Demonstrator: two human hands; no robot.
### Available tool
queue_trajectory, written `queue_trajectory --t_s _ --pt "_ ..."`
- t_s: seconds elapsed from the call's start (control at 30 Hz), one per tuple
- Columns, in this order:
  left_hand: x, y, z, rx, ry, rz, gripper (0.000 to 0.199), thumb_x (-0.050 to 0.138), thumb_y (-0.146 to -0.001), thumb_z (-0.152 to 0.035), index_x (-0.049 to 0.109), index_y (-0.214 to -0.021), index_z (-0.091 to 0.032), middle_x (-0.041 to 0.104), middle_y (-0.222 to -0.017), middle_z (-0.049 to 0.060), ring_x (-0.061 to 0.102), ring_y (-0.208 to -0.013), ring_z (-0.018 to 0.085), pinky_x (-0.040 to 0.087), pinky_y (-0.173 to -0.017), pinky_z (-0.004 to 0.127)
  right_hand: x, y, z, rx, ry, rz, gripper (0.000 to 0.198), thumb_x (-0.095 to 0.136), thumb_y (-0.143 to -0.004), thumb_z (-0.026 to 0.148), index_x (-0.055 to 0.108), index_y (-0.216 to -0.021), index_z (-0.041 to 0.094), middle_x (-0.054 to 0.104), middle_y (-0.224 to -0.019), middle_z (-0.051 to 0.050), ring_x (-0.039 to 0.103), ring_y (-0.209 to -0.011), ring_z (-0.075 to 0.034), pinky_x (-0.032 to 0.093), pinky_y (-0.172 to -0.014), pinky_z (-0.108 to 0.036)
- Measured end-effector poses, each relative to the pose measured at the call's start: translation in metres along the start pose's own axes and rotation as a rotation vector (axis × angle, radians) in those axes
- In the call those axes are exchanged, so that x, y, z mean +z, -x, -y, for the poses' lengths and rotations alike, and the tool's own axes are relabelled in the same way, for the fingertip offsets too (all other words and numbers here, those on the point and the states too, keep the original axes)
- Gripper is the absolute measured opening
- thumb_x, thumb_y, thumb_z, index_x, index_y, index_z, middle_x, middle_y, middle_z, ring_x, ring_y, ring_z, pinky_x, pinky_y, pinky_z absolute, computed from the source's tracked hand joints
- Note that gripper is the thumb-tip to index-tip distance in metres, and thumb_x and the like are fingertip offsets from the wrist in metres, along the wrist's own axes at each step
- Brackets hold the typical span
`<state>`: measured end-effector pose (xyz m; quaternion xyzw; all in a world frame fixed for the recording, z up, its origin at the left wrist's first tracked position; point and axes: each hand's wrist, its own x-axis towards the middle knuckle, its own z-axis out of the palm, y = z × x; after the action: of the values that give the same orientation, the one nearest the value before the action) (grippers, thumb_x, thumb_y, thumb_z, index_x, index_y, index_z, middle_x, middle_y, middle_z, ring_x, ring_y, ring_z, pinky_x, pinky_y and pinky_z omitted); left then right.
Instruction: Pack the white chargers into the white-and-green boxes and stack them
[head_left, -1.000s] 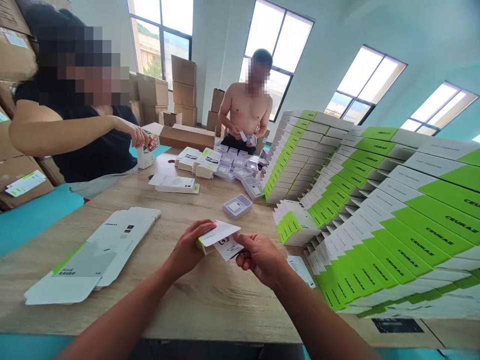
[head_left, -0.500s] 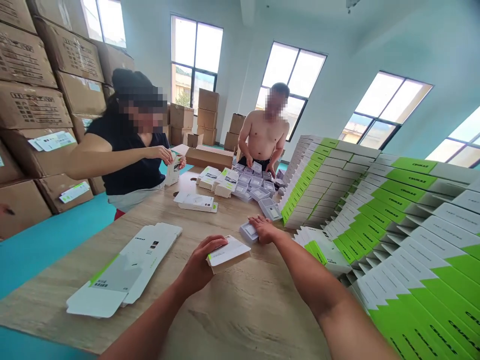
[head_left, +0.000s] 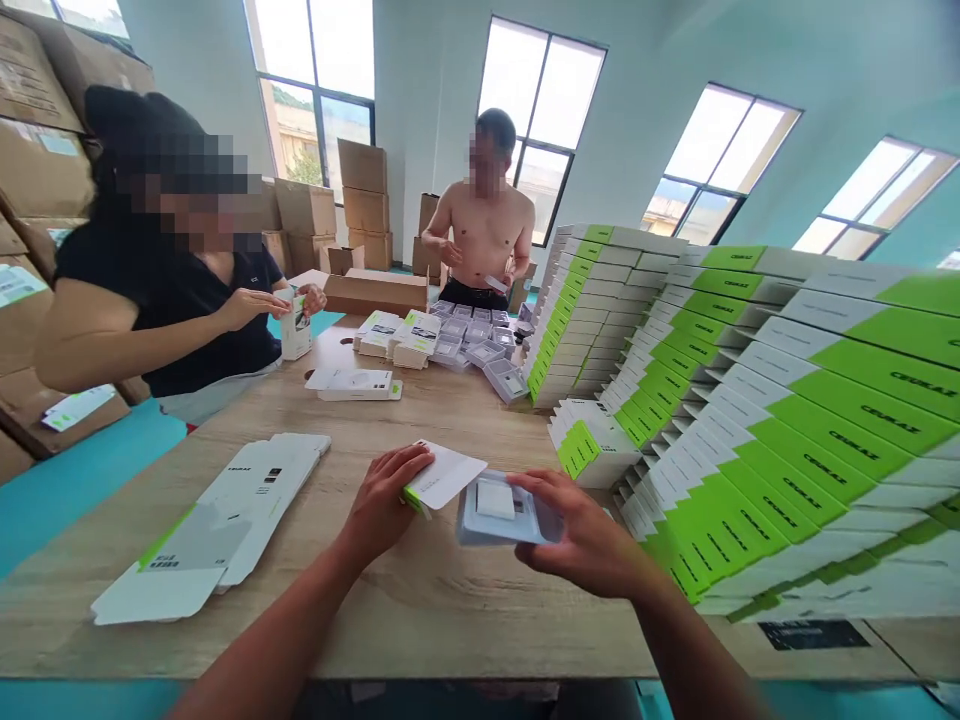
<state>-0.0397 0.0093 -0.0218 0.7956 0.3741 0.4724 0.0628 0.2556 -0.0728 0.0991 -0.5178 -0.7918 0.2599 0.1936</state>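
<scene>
My left hand (head_left: 386,500) grips a small white and green carton (head_left: 442,478) just above the wooden table (head_left: 420,600), its open end turned to the right. My right hand (head_left: 585,535) holds a clear plastic tray (head_left: 502,510) with a white part in it, level and right beside the carton's open end. The tray and the carton almost touch.
Flat unfolded cartons (head_left: 217,520) lie at my left. Slanted rows of stacked green and white boxes (head_left: 750,440) fill the right side. More trays (head_left: 480,350) and packs sit at the far middle. Two other people work at the table's far left and far end.
My right hand reached out to a tray farther up the table, picked it up and brought it back next to the carton. My left hand kept hold of the carton.
</scene>
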Motion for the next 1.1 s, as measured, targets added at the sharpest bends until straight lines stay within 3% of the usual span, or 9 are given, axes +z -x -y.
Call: queue_trajectory --t_s 0.17,0.27,0.4,0.47,0.6,0.67,0.73,0.93,1.1 --pt "0.004 -0.002 -0.019 0.057 -0.04 0.046 0.047 0.057 -0.086 -0.004 0.066 -0.128 -0.024 0.07 -0.13 0.012 0.062 -0.122 0.031 0.042 -0.109 0.054 0.021 -0.013 0.016 0.122 0.211 -0.207 0.072 0.075 -0.074 0.028 0.057 -0.143 0.013 0.063 -0.138 -0.016 0.054 -0.127 -0.035 0.042 -0.112 -0.051" --pt "0.002 -0.004 -0.026 0.047 -0.031 0.086 0.048 0.056 -0.084 -0.003 0.069 -0.124 -0.026 0.071 -0.13 0.01 0.062 -0.125 0.032 0.034 -0.115 0.059 0.039 -0.021 0.024 0.172 0.214 -0.233 0.084 0.076 -0.075 0.031 0.047 -0.149 0.005 0.061 -0.139 -0.024 0.054 -0.13 -0.04 0.043 -0.111 -0.056" --pt "-0.005 -0.008 -0.041 -0.026 0.022 0.098 0.039 0.057 -0.087 -0.01 0.066 -0.124 -0.022 0.071 -0.129 0.013 0.065 -0.121 0.031 0.047 -0.107 0.053 0.051 -0.017 0.024 -0.101 -0.018 -0.315 0.105 0.083 -0.075 0.038 0.026 -0.161 0.019 0.033 -0.164 -0.02 0.031 -0.152 -0.038 0.035 -0.119 -0.057" --pt "-0.012 -0.007 -0.056 -0.114 0.117 0.114 0.035 0.06 -0.091 -0.018 0.061 -0.126 -0.02 0.072 -0.125 0.014 0.069 -0.114 0.03 0.056 -0.096 0.047 0.054 -0.01 0.017 -0.201 -0.134 -0.41 0.105 0.083 -0.079 0.04 0.019 -0.162 0.032 0.023 -0.169 -0.013 0.025 -0.155 -0.035 0.035 -0.119 -0.057" --pt "-0.021 0.012 -0.094 -0.518 0.712 0.229 0.055 0.078 -0.083 -0.035 0.05 -0.129 -0.021 0.076 -0.111 0.012 0.076 -0.099 0.031 0.064 -0.078 0.041 0.072 0.015 -0.002 -0.325 -0.413 -0.422 0.082 0.068 -0.095 0.035 0.018 -0.16 0.041 0.058 -0.145 -0.01 0.064 -0.122 -0.024 0.059 -0.096 -0.043" --pt "-0.018 0.031 -0.112 -0.69 0.868 0.141 0.07 0.086 -0.076 -0.035 0.042 -0.131 -0.025 0.076 -0.109 0.008 0.077 -0.094 0.03 0.064 -0.074 0.04 0.086 0.031 -0.012 -0.343 -0.473 -0.471 0.07 0.063 -0.099 0.032 0.026 -0.158 0.039 0.065 -0.135 -0.009 0.069 -0.109 -0.021 0.061 -0.092 -0.039" --pt "-0.01 0.053 -0.125 -0.736 0.86 -0.006 0.075 0.088 -0.074 -0.033 0.038 -0.13 -0.03 0.075 -0.109 0.004 0.077 -0.09 0.026 0.064 -0.072 0.035 0.099 0.047 -0.02 -0.343 -0.417 -0.49 0.064 0.064 -0.098 0.032 0.035 -0.155 0.036 0.066 -0.134 -0.01 0.07 -0.108 -0.021 0.061 -0.093 -0.038" --pt "0.006 0.096 -0.124 -0.31 0.611 -0.136 0.06 0.08 -0.088 -0.03 0.041 -0.133 -0.037 0.072 -0.117 0.003 0.078 -0.095 0.02 0.064 -0.075 0.028 0.115 0.064 -0.037 -0.459 -0.127 -0.563 0.057 0.066 -0.096 0.028 0.047 -0.15 0.03 0.073 -0.126 -0.012 0.073 -0.11 -0.025 0.064 -0.089 -0.035" --pt "-0.022 0.092 -0.105 0.024 0.112 -0.027 0.039 0.069 -0.097 -0.035 0.058 -0.134 -0.031 0.075 -0.12 0.008 0.077 -0.103 0.022 0.063 -0.086 0.027 0.102 0.059 -0.031 -0.603 0.002 -0.484 0.045 0.062 -0.098 0.024 0.054 -0.142 0.027 0.073 -0.113 -0.011 0.073 -0.097 -0.022 0.064 -0.079 -0.034"
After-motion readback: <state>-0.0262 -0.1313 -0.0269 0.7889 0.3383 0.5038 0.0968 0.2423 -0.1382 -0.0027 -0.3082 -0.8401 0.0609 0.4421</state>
